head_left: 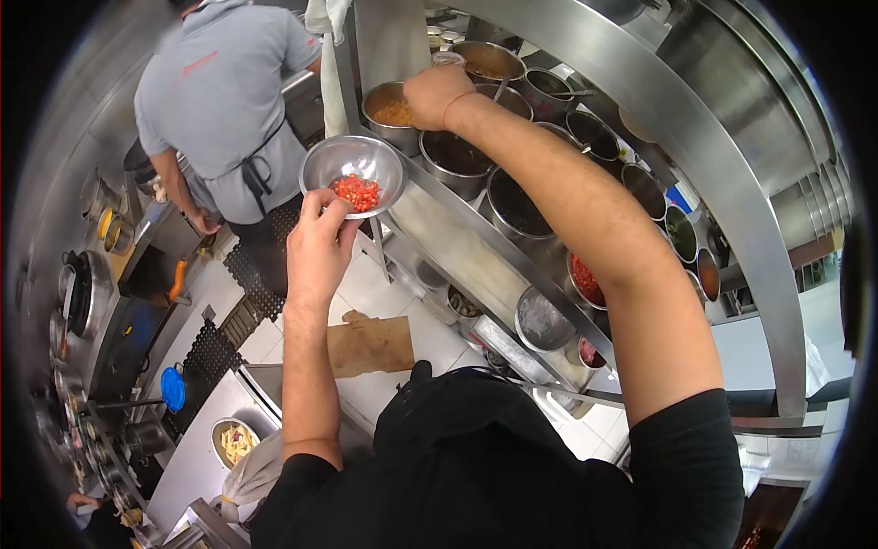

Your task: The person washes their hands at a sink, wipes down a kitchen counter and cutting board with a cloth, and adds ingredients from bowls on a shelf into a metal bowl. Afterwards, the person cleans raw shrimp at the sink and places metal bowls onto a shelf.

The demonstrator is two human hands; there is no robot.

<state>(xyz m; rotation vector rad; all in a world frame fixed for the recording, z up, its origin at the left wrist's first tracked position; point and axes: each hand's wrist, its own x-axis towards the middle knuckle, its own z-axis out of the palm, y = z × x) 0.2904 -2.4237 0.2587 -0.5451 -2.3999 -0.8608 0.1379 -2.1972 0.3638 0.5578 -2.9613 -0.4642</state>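
My left hand (318, 252) grips the near rim of a shiny metal bowl (320, 163), thumb and fingers pinching its edge. Chopped red chilies (357, 192) lie in the bottom of that tilted bowl. Up at the rack, my right hand (437, 96) is closed, its back toward me, over the right side of a metal pot (400, 137). Orange-yellow chopped food (393, 113) shows in this pot. The fingertips of the right hand are hidden, so whatever they hold does not show.
Several metal pots of sauces and ingredients, including one with red chopped food (585, 277), fill the rack on the right. A curved steel frame (732, 165) arches over them. A co-worker in a grey shirt (219, 91) stands ahead left. Flattened cardboard (370, 348) lies on the floor.
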